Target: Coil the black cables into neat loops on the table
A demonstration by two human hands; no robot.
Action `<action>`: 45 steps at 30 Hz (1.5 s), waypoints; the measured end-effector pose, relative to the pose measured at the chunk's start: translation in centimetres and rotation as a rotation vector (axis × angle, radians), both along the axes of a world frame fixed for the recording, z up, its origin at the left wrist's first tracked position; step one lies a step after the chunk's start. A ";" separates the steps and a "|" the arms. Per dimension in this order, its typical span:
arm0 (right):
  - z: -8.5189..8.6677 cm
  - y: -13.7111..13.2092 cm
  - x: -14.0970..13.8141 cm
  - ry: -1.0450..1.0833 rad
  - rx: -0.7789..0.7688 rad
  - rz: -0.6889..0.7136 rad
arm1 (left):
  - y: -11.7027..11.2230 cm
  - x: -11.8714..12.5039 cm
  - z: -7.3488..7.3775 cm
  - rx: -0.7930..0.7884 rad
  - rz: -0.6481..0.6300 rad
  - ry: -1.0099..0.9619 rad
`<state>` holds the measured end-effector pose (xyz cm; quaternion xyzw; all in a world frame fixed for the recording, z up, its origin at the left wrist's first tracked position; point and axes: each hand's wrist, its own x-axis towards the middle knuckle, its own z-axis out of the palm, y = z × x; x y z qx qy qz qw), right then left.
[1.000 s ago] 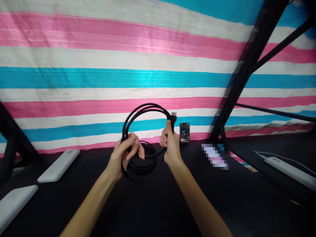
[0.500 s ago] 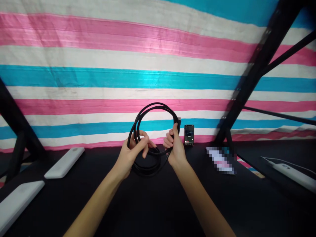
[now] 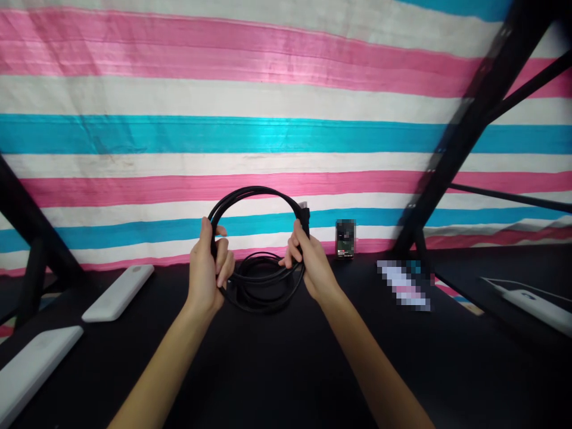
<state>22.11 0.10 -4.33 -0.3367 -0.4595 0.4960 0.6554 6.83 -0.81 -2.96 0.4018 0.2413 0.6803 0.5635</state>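
Note:
A black cable [image 3: 257, 190] is looped into a coil held upright between my two hands. My left hand [image 3: 208, 262] is closed around the left side of the loops, thumb pointing up. On the opposite side, my right hand [image 3: 310, 256] grips the loops just below a connector plug [image 3: 305, 211] with a pale metal tip. More cable turns [image 3: 263, 308] hang low or lie on the black table [image 3: 268, 369] behind and below the hands; where they touch it is unclear.
A phone [image 3: 345, 239] stands upright at the back. Two white slabs [image 3: 120, 293] lie at the left. To the right are a blurred-out flat item [image 3: 404, 286] and a white device with a thin cord [image 3: 536, 308]. Black frame bars [image 3: 451, 149] flank a striped sheet [image 3: 268, 137].
My left hand has shifted left and turned upright, its grip closing around the loops. The coil and right hand have moved slightly left, and the connector shows more plainly.

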 end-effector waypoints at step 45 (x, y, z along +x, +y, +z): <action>-0.5 -1.3 0.2 -0.606 -0.014 0.012 | 5.6 -9.9 -3.5 -0.342 -0.522 1.405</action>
